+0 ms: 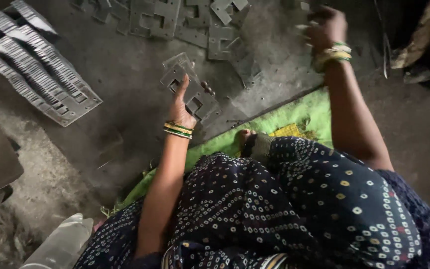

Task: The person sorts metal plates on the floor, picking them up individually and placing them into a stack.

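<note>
Where plates [195, 97] lie, stacked strips [36, 69] nearby.

Left hand [181, 110] gripping a stack of flat metal stampings [191, 89]; right hand [325, 29] at one o'clock among loose plates [190, 22] on the floor [120, 69].

— What can't you make out?
— The right hand [326, 31] is motion-blurred; whether its fingers grip anything is unclear.
— And elsewhere?
— The loose metal plates [185, 20] run off the top edge, the plastic bottle [60, 245] off the bottom, and the left hand [181, 107] hides part of its plate stack [195, 97].
</note>
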